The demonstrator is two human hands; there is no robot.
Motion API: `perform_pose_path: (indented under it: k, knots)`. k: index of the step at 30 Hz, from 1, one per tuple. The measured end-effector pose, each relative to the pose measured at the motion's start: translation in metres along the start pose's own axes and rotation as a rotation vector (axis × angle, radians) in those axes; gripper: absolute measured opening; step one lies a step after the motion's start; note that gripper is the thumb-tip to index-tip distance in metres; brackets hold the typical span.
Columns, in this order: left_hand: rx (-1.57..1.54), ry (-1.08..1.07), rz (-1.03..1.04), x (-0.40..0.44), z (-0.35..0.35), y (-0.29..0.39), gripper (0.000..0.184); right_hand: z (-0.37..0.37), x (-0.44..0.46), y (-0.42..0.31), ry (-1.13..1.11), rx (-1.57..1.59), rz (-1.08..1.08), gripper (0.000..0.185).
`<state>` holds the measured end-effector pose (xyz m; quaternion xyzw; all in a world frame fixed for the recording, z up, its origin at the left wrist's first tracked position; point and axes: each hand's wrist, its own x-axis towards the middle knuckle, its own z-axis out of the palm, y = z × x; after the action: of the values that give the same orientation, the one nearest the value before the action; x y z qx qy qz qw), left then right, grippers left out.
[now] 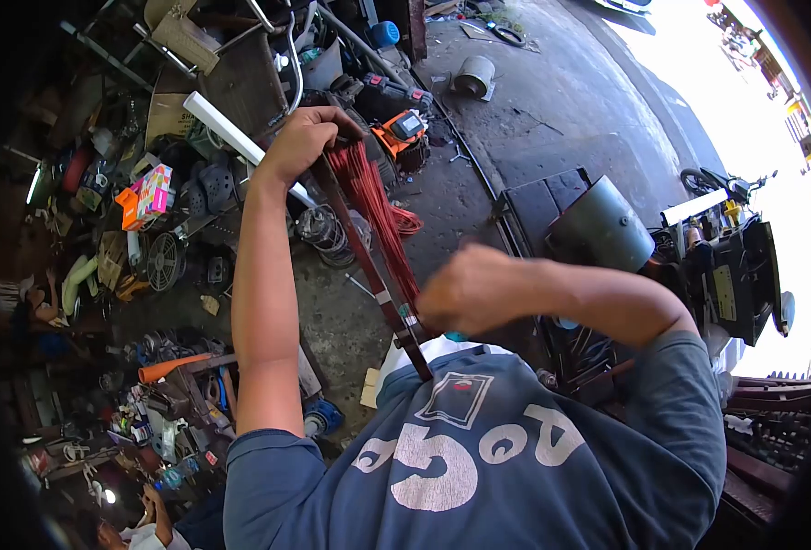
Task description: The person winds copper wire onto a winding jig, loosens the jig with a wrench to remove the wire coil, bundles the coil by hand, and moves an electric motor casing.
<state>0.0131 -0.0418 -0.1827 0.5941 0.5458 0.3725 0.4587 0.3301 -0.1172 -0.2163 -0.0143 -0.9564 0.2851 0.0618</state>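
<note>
My left hand (306, 142) is closed around the upper end of a long dark bar (355, 240). Many strands of red wire (373, 206) are stretched along this bar as a long bundle, which narrows towards its lower end. My right hand (468, 291), smeared by motion, is closed like a fist just right of the bundle's lower end; what its fingers hold is hidden. The bar's bottom end reaches my dark shirt (515, 440). A loose loop of red wire (407, 222) shows beside the bundle.
An orange device with a small screen (407, 126) stands beyond the bundle. A grey metal cylinder (602, 225) sits to the right, near a motorcycle (726, 186). A fan grille (164, 261) and clutter fill the left. Another person's hand (156, 513) appears at bottom left.
</note>
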Motion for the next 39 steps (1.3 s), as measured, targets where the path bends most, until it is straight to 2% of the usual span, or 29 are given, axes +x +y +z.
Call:
perform_pose_path:
  k: [2, 3, 4, 8, 9, 12, 15, 21, 27, 30, 33, 35, 37, 39]
  knots:
    - [0.015, -0.033, 0.020, 0.005, 0.004, 0.002, 0.033, -0.054, 0.038, 0.016, 0.222, -0.135, -0.051, 0.017]
    - [0.024, -0.051, 0.029, 0.006, 0.006, 0.003, 0.033, -0.070, 0.055, 0.032, 0.284, -0.184, 0.054, 0.019]
    - [-0.011, -0.056, 0.023, 0.006, 0.008, 0.006, 0.031, -0.087, 0.069, 0.044, 0.399, -0.211, 0.016, 0.024]
    - [-0.089, -0.043, 0.041, 0.001, 0.010, 0.010, 0.028, -0.102, 0.093, 0.094, 0.511, -0.256, 0.211, 0.030]
    - [-0.079, -0.029, 0.048, -0.001, 0.011, 0.010, 0.028, -0.108, 0.094, 0.088, 0.480, -0.205, 0.302, 0.030]
    - [-0.059, -0.038, 0.073, 0.001, 0.004, 0.001, 0.030, -0.102, 0.100, 0.110, 0.560, -0.119, 0.275, 0.030]
    - [-0.070, -0.024, 0.138, 0.002, 0.004, 0.001, 0.033, -0.088, 0.104, 0.127, 0.648, 0.111, 0.246, 0.032]
    - [-0.089, -0.014, 0.155, -0.008, 0.005, 0.011, 0.033, -0.086, 0.111, 0.131, 0.613, 0.309, 0.401, 0.033]
    - [0.032, -0.066, 0.161, -0.007, 0.001, 0.012, 0.030, -0.074, 0.121, 0.151, 0.664, 0.706, 0.418, 0.027]
    - [0.024, -0.038, 0.114, -0.007, 0.005, 0.011, 0.031, -0.058, 0.119, 0.157, 0.714, 0.871, 0.500, 0.027]
    - [-0.012, -0.031, 0.110, -0.007, 0.010, 0.012, 0.032, -0.023, 0.104, 0.159, 0.672, 0.921, 0.568, 0.036]
    - [-0.030, -0.061, 0.104, -0.007, 0.005, 0.013, 0.032, 0.015, 0.081, 0.146, 0.598, 1.030, 0.667, 0.040]
    - [-0.019, -0.066, 0.077, -0.006, -0.003, 0.007, 0.031, 0.059, 0.053, 0.123, 0.544, 1.049, 0.677, 0.042]
    - [-0.028, -0.061, 0.056, -0.006, -0.010, 0.001, 0.030, 0.131, 0.018, 0.130, 0.450, 1.066, 0.654, 0.043]
